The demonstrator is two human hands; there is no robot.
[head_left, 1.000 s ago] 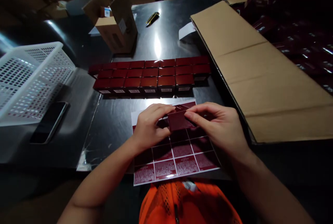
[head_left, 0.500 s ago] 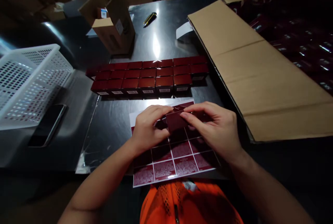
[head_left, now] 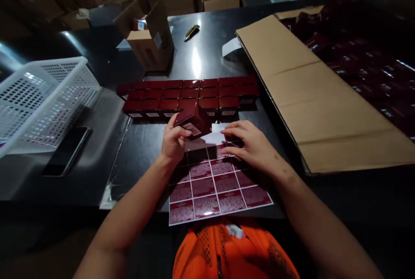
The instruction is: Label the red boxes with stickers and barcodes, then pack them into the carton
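My left hand (head_left: 172, 142) holds a small dark red box (head_left: 192, 121), tilted, just above the table and in front of the rows of red boxes (head_left: 191, 95). My right hand (head_left: 253, 145) rests with spread fingers on the upper right of a sheet of dark red labels (head_left: 214, 184), fingertips at the peeled white area. The label sheet lies flat at the table's near edge, between my arms.
A white plastic basket (head_left: 42, 97) stands at the left with a phone (head_left: 66, 151) beside it. A large flat cardboard sheet (head_left: 317, 93) lies at the right. An open carton (head_left: 151, 39) and a yellow knife (head_left: 191, 32) sit at the back.
Both hands held the box over the label sheet before. Now the left hand alone has carried it up and away toward the rows, and the right hand has dropped onto the sheet.
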